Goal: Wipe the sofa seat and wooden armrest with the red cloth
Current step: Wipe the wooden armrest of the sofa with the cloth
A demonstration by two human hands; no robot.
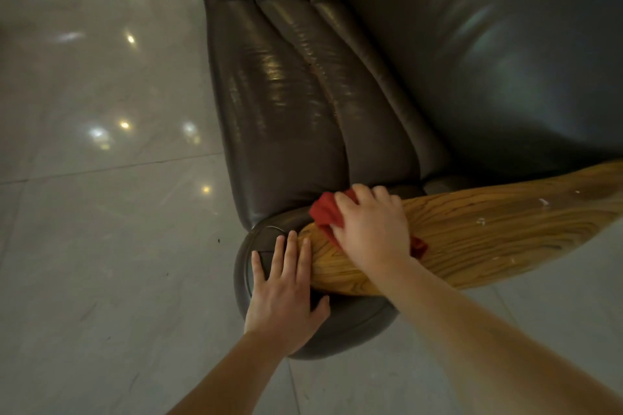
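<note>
Red cloth (326, 212) is down on the wooden armrest (488, 229), bunched up at the armrest's rounded front end, right where the wood meets the dark leather. The right hand (372, 229) sits on top of it, palm down, fingers curled over the fabric in a closed grip, pressing the cloth against the grain. A bit of red pokes out ahead of the knuckles and another scrap shows behind the wrist, so most of the cloth is hidden under the hand.

Left hand (286, 293) now: flat and spread, grip open, holding nothing. The palm rests on the leather front cap of the sofa arm (354, 323), and the fingertips reach up to touch the edge of the wood, just beside the cloth hand. Thumb lies along the lower curve of the leather.

The armrest runs off to the right, glossy with bold grain, and carries a few small white specks (542, 201) farther along. Beyond it, the padded leather side of the sofa (286, 94) stretches away in long stitched ridges, with the seat (505, 44) at upper right. All around is pale, shiny tiled floor (101, 212) with light reflections.
</note>
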